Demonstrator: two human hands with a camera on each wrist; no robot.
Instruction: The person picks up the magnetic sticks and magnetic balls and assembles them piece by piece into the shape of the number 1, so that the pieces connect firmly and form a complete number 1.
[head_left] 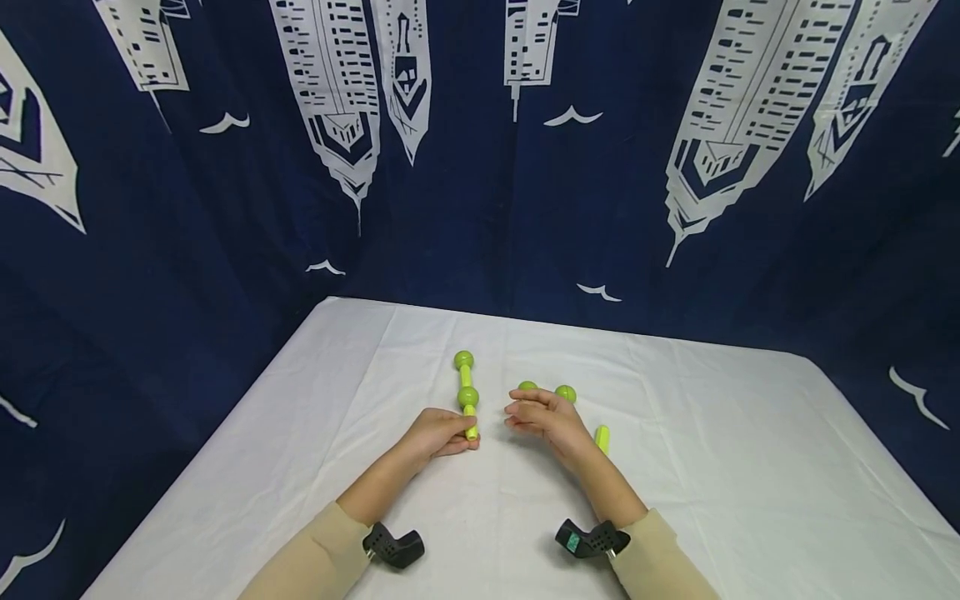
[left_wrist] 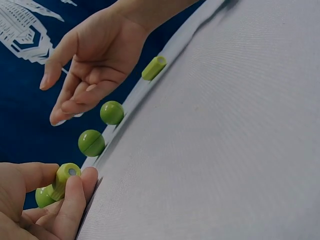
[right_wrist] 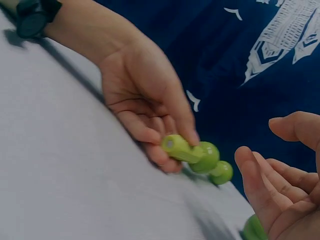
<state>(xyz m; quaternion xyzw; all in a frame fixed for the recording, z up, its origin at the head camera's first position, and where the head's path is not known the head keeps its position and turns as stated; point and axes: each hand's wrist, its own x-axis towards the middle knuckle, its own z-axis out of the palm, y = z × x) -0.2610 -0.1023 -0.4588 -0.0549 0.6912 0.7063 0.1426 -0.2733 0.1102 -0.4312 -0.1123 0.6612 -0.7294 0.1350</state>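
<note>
a partly joined set of green balls and sticks on a white table [head_left: 720,467]. at the centre of the head view, a chain [head_left: 468,397] runs end to end: ball, stick, ball, stick, its last stick nearest the bottom of the frame. judged from this layout, four of the visible parts are joined and three are not. the near stick's end, marked by a small grey disc in the lower left of the left wrist view, has nothing attached to it. the parts left over, right of centre in the head view, are a first loose ball [head_left: 527,385], a second loose ball [head_left: 566,393] near it, and a loose stick [head_left: 602,437], partly hidden by the right forearm.

the left hand [head_left: 441,433] grasps the chain by its near stick, pinched between thumb and fingers. the right hand [head_left: 551,421], just below the loose balls in the head view, is released: thumb and fingers stand apart, lightly bent, with nothing between them. whether it touches either ball cannot be told with certainty.
</note>
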